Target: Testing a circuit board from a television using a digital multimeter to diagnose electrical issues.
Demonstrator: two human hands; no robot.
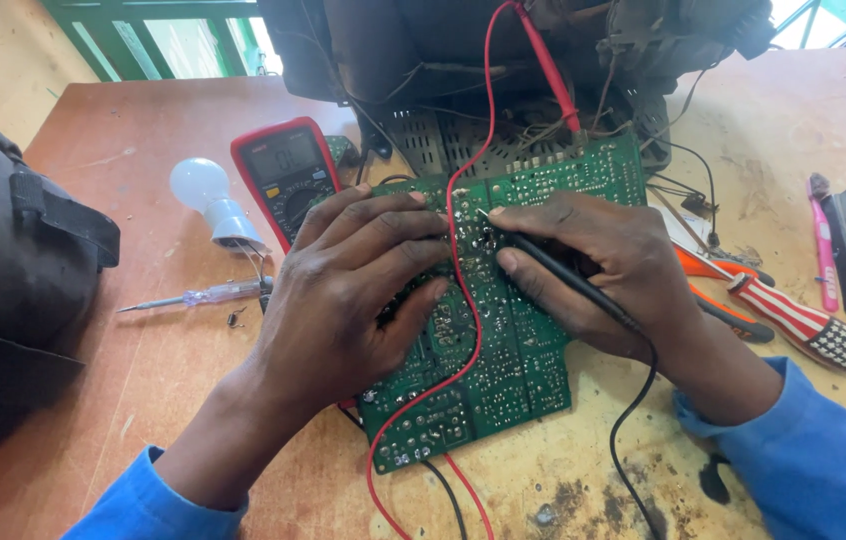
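A worn wooden workbench (143,130) fills the view from above. At its far edge sits a dark, opened appliance chassis (423,50) with loose wiring. A black bag (3,280) rests on the left edge.

Lying flat at the middle of the workbench, solder side up, is a large green circuit board (503,340), its far edge touching the chassis. A red test lead (463,300) runs across it, its red probe (548,65) clipped or resting at the board's far edge.

The left hand (343,290) lies spread and open, palm down, pressing on the board's left half. The right hand (603,270) grips 1 black probe (553,265) like a pen, its tip touching solder joints near the board's centre.

A red-cased multimeter (288,175) lies just beyond the left hand; its display is too small to read. Beside it are a white light bulb (208,200) and a slim tester screwdriver (203,295). Near the right edge lie a red-and-white striped screwdriver (803,320) and a pink toothbrush (823,250).

The step in hand appears to be probing a joint; the next move likely calls for holding the tip steady while glancing at the meter.
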